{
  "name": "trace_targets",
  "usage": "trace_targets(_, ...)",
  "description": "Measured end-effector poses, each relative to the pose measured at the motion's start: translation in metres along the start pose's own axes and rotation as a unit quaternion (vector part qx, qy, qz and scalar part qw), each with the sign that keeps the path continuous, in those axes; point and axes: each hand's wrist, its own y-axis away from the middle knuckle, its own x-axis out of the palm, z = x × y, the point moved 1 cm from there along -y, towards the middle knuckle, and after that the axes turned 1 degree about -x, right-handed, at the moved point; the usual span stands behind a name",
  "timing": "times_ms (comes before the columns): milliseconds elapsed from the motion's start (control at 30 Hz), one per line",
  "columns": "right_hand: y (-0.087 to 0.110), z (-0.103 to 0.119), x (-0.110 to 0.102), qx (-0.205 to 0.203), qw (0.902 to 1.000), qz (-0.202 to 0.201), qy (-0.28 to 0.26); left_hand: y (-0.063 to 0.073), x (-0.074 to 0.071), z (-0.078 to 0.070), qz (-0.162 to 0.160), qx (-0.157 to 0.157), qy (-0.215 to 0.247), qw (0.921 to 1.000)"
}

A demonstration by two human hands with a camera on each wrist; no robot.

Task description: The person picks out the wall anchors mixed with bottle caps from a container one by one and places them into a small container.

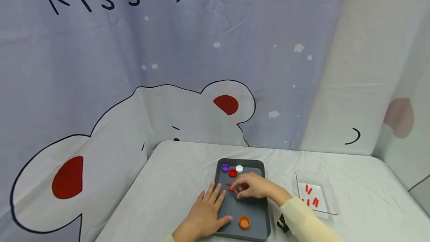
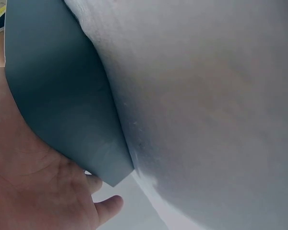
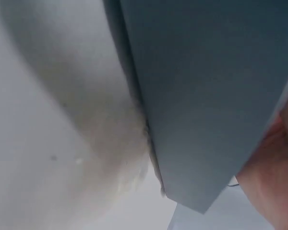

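A dark grey rectangular tray (image 1: 240,212) lies on the white cloth. My left hand (image 1: 205,214) rests across its left rim with straight, spread fingers. In the left wrist view the palm (image 2: 33,172) shows beside the tray's outer wall (image 2: 72,96). Over the tray's middle, my right hand (image 1: 252,186) pinches a small red stick (image 1: 236,192) between thumb and fingers. More red stick (image 1: 229,184) pieces lie at its fingertips on the tray. The right wrist view shows the tray's side wall (image 3: 206,105) covering much of the right hand (image 3: 269,177).
Purple (image 1: 225,167), white (image 1: 239,168) and red caps (image 1: 233,173) sit at the tray's far end, an orange cap (image 1: 244,222) at its near end. A clear box (image 1: 330,201) with several red sticks (image 1: 310,190) stands right. A small black object (image 1: 282,224) lies by the right sleeve.
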Motion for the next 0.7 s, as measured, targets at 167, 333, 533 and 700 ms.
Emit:
trace_targets(167,0.018,0.000,-0.007,0.008,0.9973,-0.050,-0.053,-0.001,0.002,0.000,0.003,-0.004,0.001,1.0000)
trace_targets(333,0.038,-0.001,-0.015,0.026,0.9905,-0.093,-0.098,0.001,0.001,0.000,0.000,-0.005,0.000,1.0000)
trace_targets(533,0.063,-0.005,-0.025,0.027,0.9834,-0.147,-0.103,0.001,-0.001,-0.001,-0.011,-0.003,-0.002,0.9999)
trace_targets(700,0.087,-0.003,-0.031,0.053,0.9756,-0.179,-0.116,0.001,-0.001,-0.002,-0.007,-0.004,0.006,1.0000)
